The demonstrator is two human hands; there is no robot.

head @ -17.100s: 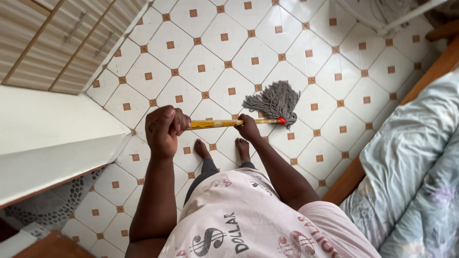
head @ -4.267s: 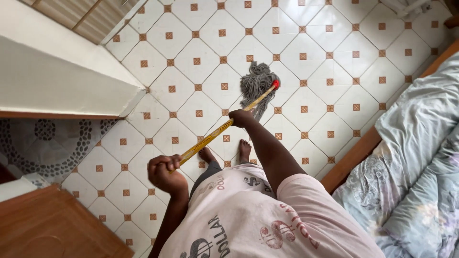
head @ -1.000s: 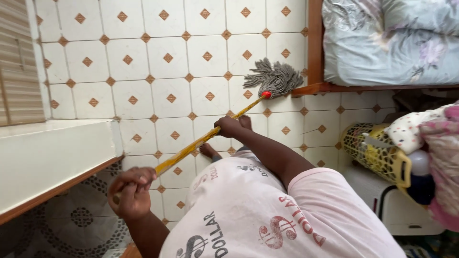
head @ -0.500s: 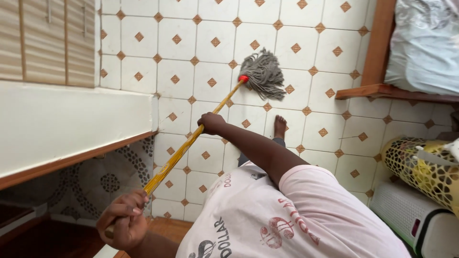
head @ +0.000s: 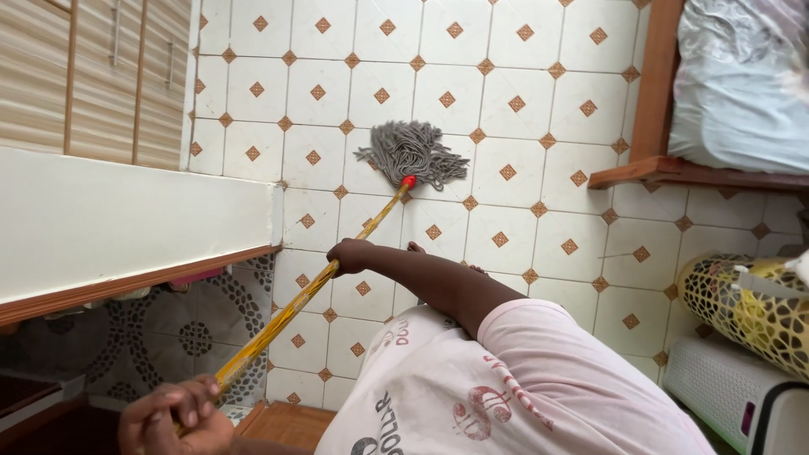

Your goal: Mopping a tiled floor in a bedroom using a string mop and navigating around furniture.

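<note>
Basically we are mid-stroke in mopping: our right hand (head: 350,254) is clamped around the middle of the mop handle (head: 312,286), and our left hand (head: 173,417), low at the frame's edge, is closed over its top end. The mop head (head: 411,155) sits spread on the tiled floor (head: 522,101), out in front of us, well apart from the bed frame (head: 653,101) and nearer the white counter (head: 126,219). Next move, we judge, calls for dragging the head across nearby tiles while keeping both grips firm. Handle looks yellow, patterned, with a red collar; strands are grey, stringy, fanned out flat. Yellow basket (head: 746,303) stands off right.
</note>
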